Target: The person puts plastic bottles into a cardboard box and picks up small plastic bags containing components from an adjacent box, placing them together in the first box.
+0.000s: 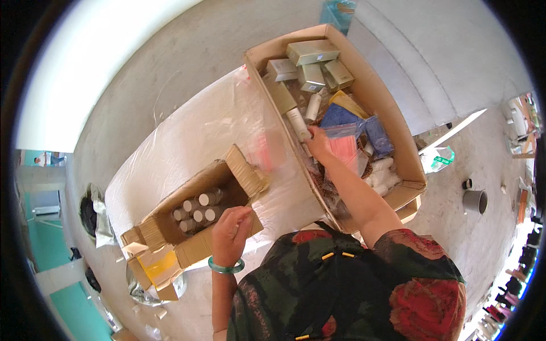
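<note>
Hands work in two cardboard boxes: the left hand pinches the near flap of the small box of capped bottles at seven o'clock, while the right hand reaches into the large box at one o'clock (crowded with cartons and pouches), fingers closed on a white tube.

Concrete floor and scattered bits

A grey pipe stub stands on the concrete floor near a white-and-green plastic bag; a teal crate sits at the top edge.
</note>
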The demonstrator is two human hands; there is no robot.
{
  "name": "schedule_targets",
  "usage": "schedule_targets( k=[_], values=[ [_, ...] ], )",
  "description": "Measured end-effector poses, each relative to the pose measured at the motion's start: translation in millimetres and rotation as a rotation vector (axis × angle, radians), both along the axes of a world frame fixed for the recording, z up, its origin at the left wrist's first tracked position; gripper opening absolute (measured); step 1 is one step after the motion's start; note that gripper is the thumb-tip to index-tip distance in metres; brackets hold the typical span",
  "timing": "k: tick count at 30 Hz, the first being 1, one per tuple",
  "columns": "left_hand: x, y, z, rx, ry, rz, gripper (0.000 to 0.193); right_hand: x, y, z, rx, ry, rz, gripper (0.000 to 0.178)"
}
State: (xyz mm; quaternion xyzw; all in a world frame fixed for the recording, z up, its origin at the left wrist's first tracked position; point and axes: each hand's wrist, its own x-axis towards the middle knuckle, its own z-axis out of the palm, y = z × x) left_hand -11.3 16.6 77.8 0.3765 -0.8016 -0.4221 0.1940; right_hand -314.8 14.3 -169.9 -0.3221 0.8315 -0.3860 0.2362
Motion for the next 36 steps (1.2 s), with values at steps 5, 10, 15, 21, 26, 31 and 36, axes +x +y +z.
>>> schedule_targets(
  k=[5,10,15,21,26,31,36],
  values=[
    [16.8,3.7,-12.1,0.054,0.016,0.071,0.016,40.4,-31.3,87.1,-0.489,-0.194,0.175,0.018],
    [16.9,13.4,-19.0,0.164,0.029,0.054,0.016,93.1,-63.1,93.9,-0.391,-0.046,0.479,0.021],
    [22.8,11.4,-17.6,0.103,0.080,0.014,0.016,105.1,-94.3,14.2,0.013,-0.242,0.199,0.046],
    [54.2,15.6,-16.9,0.233,0.030,0.174,0.015,116.4,-73.1,-37.6,0.404,-0.175,0.070,0.050],
    [54.7,8.4,-14.1,0.224,-0.002,0.158,0.017,113.9,-63.6,-39.1,0.477,0.017,0.364,0.046],
    [53.0,4.0,-25.6,0.005,-0.092,0.112,0.036,119.4,-74.8,-44.4,0.140,0.323,0.366,0.033],
    [74.2,-2.6,-32.6,-0.166,-0.440,0.070,0.076,116.8,-105.0,-23.2,0.255,0.210,0.354,0.041]
  ],
)
